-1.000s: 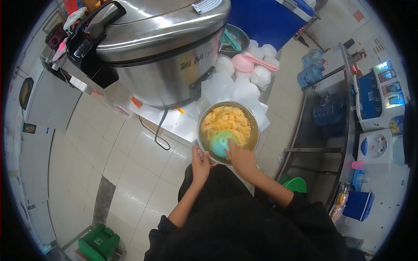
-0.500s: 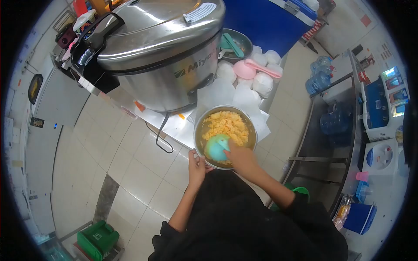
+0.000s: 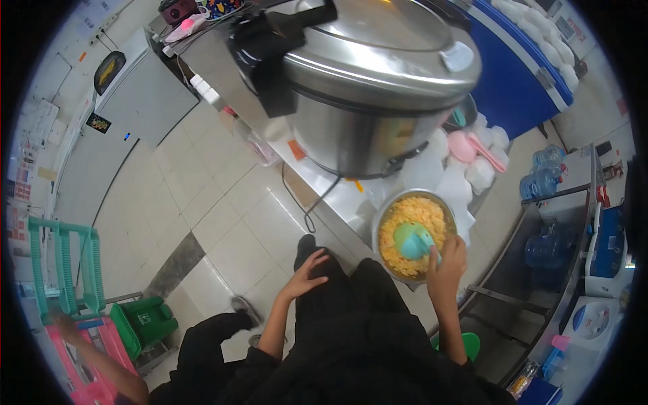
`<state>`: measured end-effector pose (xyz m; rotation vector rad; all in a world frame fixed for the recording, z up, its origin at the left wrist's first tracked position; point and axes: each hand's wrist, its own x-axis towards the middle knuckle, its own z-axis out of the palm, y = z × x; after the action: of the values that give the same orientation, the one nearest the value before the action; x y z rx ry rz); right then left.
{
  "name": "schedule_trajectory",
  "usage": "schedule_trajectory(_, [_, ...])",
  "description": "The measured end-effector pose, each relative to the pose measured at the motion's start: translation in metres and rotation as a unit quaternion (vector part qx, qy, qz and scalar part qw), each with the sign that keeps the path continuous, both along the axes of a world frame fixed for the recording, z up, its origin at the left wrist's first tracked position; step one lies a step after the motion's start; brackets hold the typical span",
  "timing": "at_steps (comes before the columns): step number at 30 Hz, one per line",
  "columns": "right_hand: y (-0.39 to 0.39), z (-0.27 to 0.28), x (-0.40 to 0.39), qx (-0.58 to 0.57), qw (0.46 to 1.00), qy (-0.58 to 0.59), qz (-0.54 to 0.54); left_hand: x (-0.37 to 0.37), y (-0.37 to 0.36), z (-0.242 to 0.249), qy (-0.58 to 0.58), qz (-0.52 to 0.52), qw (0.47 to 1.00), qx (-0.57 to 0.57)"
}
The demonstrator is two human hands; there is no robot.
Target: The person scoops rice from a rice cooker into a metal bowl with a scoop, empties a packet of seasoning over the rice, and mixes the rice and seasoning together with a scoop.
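My right hand (image 3: 447, 268) is closed round the handle of a turquoise-green scoop (image 3: 412, 241). The scoop's round bowl rests in orange-yellow rice (image 3: 417, 210), which looks fried or seasoned. A round metal bowl (image 3: 378, 233) holds the rice and stands at the corner of the white-covered table. Away from the bowl, my left hand (image 3: 305, 277) hovers above my leg with its fingers spread, holding nothing. Behind the bowl stands a large steel rice cooker (image 3: 351, 131) with its lid down. White wrapped bundles (image 3: 480, 174) lie to the right, with a pink scoop (image 3: 476, 147) on top.
Another person's arm (image 3: 101, 361) reaches toward a pink crate (image 3: 115, 337) at lower left, their leg beside mine. A green bin (image 3: 145, 324) stands there. A cord (image 3: 317, 206) hangs off the table. A blue cooler box (image 3: 513, 74) and a steel shelf (image 3: 513, 270) are on the right.
My left hand has let go of the bowl's rim and moved left, opening. My view has swung left, so the bowl sits further right. Another person has come into view at lower left.
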<state>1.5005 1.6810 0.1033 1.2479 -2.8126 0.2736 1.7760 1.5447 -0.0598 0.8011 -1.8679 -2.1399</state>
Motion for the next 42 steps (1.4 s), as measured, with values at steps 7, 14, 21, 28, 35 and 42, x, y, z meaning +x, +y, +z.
schedule_trajectory(7, [-0.092, 0.008, 0.077, -0.263, 0.957, -0.109, 0.064, 0.105, -0.108, -0.043, -0.451, 0.170, 0.769, -0.420])
schedule_trajectory(14, [-0.157, 0.000, 0.142, -0.207, 0.941, -0.237, 0.123, -0.049, -0.285, 0.042, -0.142, 0.223, 0.823, -0.503])
schedule_trajectory(21, [-0.157, 0.002, 0.151, -0.185, 0.944, -0.267, 0.067, -0.098, -0.319, 0.029, -0.168, 0.145, 0.861, -0.458])
schedule_trajectory(28, [-0.152, 0.007, 0.157, -0.178, 0.961, -0.207, 0.048, -0.089, -0.324, 0.024, -0.189, 0.107, 0.886, -0.409])
schedule_trajectory(35, [-0.145, -0.022, 0.161, -0.168, 0.958, -0.230, 0.041, -0.037, -0.302, -0.011, -0.004, 0.163, 0.922, -0.350])
schedule_trajectory(42, [-0.169, -0.046, 0.160, -0.146, 0.940, -0.292, 0.103, -0.003, -0.275, -0.003, 0.035, 0.236, 0.952, -0.189])
